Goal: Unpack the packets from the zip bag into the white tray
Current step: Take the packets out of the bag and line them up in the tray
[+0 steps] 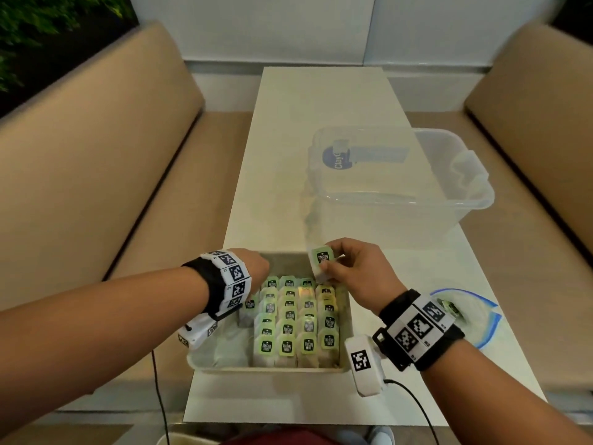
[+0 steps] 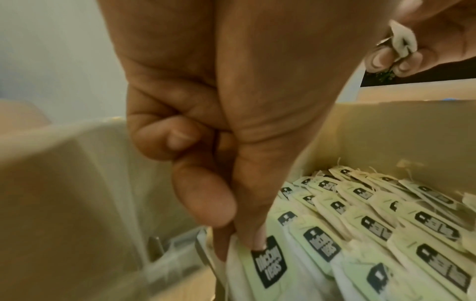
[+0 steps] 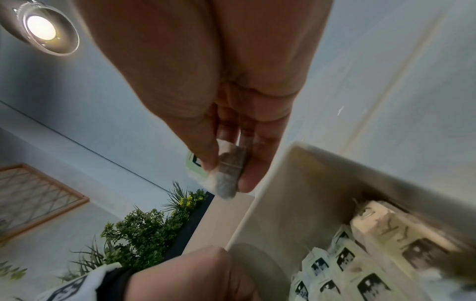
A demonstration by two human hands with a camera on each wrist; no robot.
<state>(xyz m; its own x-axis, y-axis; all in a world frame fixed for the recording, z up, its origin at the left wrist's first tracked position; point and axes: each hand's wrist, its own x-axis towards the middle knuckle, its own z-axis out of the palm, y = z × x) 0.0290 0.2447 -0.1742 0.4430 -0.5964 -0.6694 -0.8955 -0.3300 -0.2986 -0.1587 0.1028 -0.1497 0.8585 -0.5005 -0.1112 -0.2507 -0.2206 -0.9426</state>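
The white tray (image 1: 266, 369) sits at the table's near end, with several tea packets (image 1: 290, 316) with green tags standing in rows. My left hand (image 2: 239, 234) reaches down into the tray's left side. Its thumb and forefinger pinch the top of a packet (image 2: 269, 262) at the left end of the rows, seen below the wrist band as packet (image 1: 249, 305). My right hand (image 1: 327, 264) pinches another packet (image 1: 321, 260) just above the tray's far edge; the same packet (image 3: 226, 173) shows in the right wrist view. The zip bag (image 1: 475, 316) lies flat right of the tray, partly behind my right wrist.
A clear plastic storage box (image 1: 401, 175) with latch handles stands on the table beyond the tray, to the right. Beige bench seats (image 1: 96, 187) run along both sides of the narrow white table (image 1: 321, 101). Cables hang from both wrist cameras over the table's near edge.
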